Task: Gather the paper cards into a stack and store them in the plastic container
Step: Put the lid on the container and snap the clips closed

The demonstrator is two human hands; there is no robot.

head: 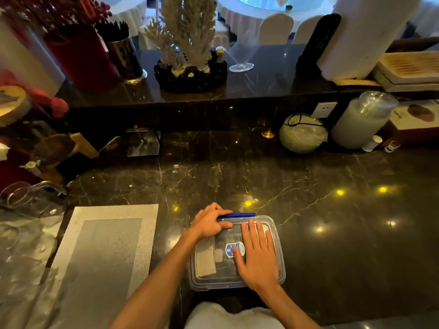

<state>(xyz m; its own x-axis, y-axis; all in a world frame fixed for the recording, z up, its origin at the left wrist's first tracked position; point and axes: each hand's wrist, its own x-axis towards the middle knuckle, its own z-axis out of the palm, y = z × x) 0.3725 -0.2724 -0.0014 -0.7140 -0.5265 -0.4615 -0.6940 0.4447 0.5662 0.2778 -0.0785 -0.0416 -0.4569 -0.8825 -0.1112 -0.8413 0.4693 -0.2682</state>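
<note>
A clear plastic container [279,245] sits on the dark marble counter near the front edge, its transparent lid on top with a blue and white label. Through the lid a stack of pale paper cards [205,260] shows at the container's left side. My left hand [209,224] rests on the far left corner, fingers touching the blue latch [240,215] along the far edge. My right hand [257,255] lies flat, fingers spread, on the lid's right half.
A grey woven placemat [104,252] lies to the left. Clear glassware [28,205] crowds the far left edge. A round wrapped bundle [303,134] and a tall plastic jar [361,122] stand at the back right. A raised shelf carries a coral decoration [190,43].
</note>
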